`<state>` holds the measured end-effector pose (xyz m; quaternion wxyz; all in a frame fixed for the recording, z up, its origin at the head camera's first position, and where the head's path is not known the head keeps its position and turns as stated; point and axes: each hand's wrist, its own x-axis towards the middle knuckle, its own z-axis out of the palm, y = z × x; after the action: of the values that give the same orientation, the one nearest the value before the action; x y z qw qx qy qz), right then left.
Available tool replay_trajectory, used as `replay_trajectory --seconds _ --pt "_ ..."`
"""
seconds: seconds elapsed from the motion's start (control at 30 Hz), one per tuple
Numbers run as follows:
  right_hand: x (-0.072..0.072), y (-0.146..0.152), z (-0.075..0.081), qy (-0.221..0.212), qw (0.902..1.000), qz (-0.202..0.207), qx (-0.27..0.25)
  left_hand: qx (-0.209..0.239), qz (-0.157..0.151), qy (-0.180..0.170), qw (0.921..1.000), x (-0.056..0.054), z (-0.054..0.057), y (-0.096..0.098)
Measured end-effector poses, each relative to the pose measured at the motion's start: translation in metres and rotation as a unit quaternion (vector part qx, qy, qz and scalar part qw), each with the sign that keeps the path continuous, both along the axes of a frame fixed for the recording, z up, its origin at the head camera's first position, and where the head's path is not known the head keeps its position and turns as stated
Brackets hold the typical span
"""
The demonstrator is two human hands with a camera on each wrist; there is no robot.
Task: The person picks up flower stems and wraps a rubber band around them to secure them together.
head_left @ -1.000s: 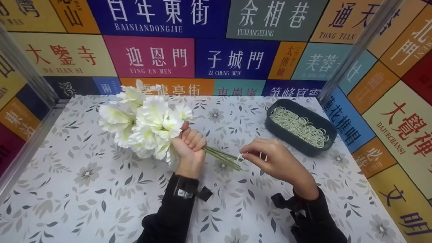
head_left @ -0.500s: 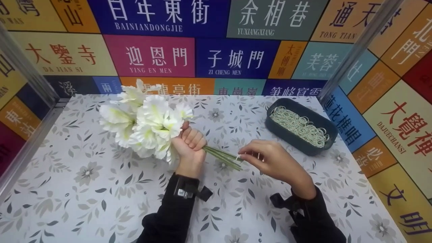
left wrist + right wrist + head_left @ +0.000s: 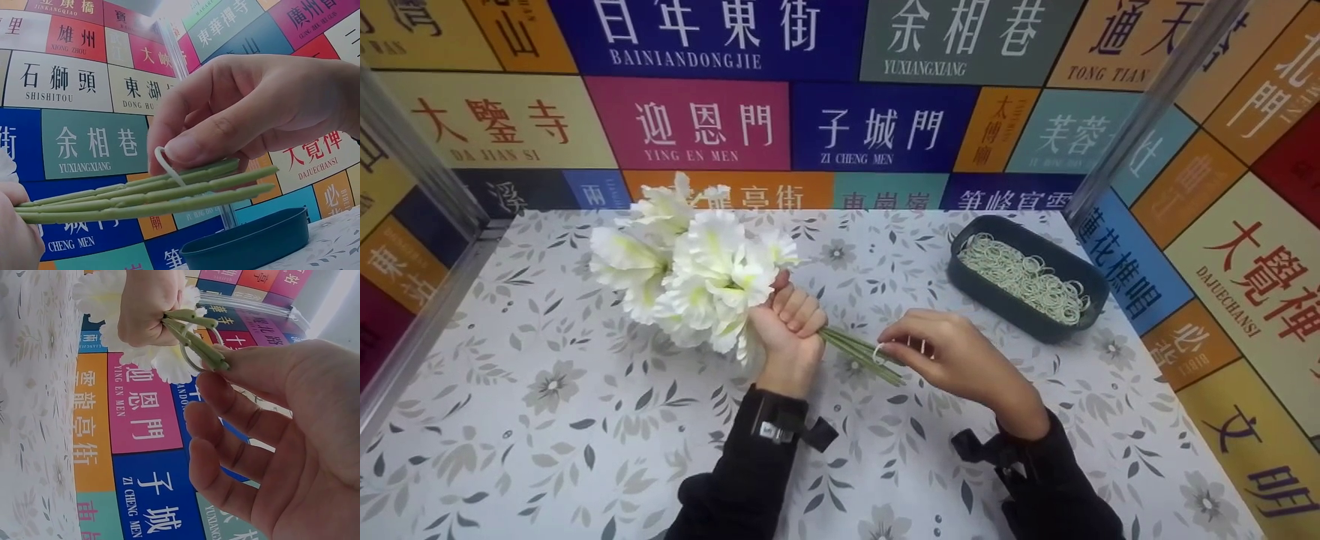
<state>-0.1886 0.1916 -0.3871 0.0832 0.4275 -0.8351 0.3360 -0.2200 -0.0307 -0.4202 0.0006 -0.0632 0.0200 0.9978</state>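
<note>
My left hand [image 3: 789, 337] grips a bunch of white artificial flowers [image 3: 709, 277] by the stems, with the blooms to the upper left. Below the fist several green stems [image 3: 129, 197] stick out to the right, their cut ends spread a little. Thumb and forefinger of my right hand [image 3: 960, 356] pinch a pale rubber band [image 3: 169, 167] near those ends. In the right wrist view the rubber band [image 3: 188, 357] loops around at least some of the stems [image 3: 197, 346]; whether it encircles all of them I cannot tell. The other right fingers are loosely bent.
A dark oval tub [image 3: 1012, 304] full of pale rubber bands [image 3: 1024, 277] stands at the back right of the table. Flower-patterned cloth [image 3: 547, 450] covers the tabletop. Colourful sign-printed panels [image 3: 690, 124] rise behind and at both sides.
The right hand has moved left, taking the rubber band from just beyond the stem ends to a place along the stems. The left hand and flowers have shifted slightly right.
</note>
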Motion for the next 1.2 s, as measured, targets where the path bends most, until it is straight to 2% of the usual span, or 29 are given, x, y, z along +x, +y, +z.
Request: replay_trajectory --seconds 0.13,0.6,0.9,1.0,1.2 --pt "0.000 -0.003 -0.002 0.003 1.0000 0.001 0.000 -0.001 -0.002 -0.003 1.0000 0.001 0.000 0.003" --pt "-0.003 -0.009 -0.009 0.011 0.9997 -0.009 -0.019 0.003 -0.045 0.015 0.9989 0.004 -0.002 0.013" --pt "-0.006 -0.010 -0.010 0.017 0.9990 -0.026 -0.033 -0.027 -0.041 0.020 0.9986 0.007 0.000 0.017" --pt "-0.007 -0.008 -0.010 0.019 0.9988 -0.032 -0.031 -0.022 -0.044 0.023 0.9985 0.007 -0.001 0.017" --pt "-0.012 -0.003 -0.010 -0.010 0.9997 -0.004 -0.021 -0.003 -0.044 0.014 0.9989 0.006 0.000 0.014"
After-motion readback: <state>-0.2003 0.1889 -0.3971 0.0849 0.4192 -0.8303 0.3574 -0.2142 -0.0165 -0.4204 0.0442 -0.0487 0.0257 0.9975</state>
